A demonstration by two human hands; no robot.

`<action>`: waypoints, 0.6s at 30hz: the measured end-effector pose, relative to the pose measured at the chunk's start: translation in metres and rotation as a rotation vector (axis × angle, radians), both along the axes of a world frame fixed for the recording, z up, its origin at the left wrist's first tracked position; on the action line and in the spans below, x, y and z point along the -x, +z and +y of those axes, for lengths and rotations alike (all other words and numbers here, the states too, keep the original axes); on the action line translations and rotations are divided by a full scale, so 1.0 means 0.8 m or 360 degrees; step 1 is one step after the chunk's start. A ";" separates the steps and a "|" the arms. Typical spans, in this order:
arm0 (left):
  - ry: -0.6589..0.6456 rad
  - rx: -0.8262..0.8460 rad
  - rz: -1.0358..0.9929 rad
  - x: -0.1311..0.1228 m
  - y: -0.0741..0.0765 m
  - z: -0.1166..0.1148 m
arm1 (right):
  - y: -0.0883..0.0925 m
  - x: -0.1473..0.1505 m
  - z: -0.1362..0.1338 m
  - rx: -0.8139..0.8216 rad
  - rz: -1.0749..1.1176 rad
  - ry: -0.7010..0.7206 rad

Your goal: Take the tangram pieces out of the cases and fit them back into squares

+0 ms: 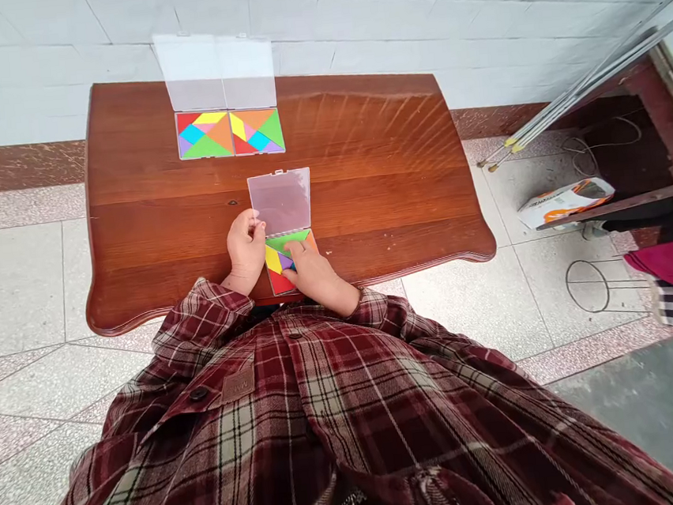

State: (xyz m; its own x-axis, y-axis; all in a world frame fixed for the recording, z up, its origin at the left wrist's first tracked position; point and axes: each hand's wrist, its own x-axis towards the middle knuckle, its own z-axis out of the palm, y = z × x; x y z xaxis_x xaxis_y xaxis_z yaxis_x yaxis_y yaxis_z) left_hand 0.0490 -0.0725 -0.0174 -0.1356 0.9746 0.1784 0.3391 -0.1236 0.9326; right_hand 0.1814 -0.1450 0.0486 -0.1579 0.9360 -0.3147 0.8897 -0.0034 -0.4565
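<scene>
A small clear plastic case lies open near the front edge of the wooden table, its lid tipped back. Its tray holds coloured tangram pieces: green, yellow, purple, red and orange. My left hand curls its fingers round the left edge of the case at the hinge. My right hand lies on the pieces, fingers pressed down on the green and blue ones, hiding part of the tray.
At the table's back edge two more open cases of tangram pieces sit side by side, lids leaning on the white tiled wall. Right of the table are metal rods, a box on the floor, a dark shelf and pink cloth.
</scene>
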 end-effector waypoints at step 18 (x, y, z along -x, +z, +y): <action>-0.0088 -0.0003 0.0040 0.003 0.000 -0.005 | 0.014 0.011 -0.018 0.0089 -0.0274 0.0062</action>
State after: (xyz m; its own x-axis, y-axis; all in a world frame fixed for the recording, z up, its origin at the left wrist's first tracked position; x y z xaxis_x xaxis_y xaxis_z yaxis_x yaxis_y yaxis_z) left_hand 0.0468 -0.0767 -0.0177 -0.0769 0.9802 0.1827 0.3549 -0.1443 0.9237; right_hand 0.1728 -0.1595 0.0600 -0.1329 0.9104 -0.3918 0.9546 0.0113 -0.2976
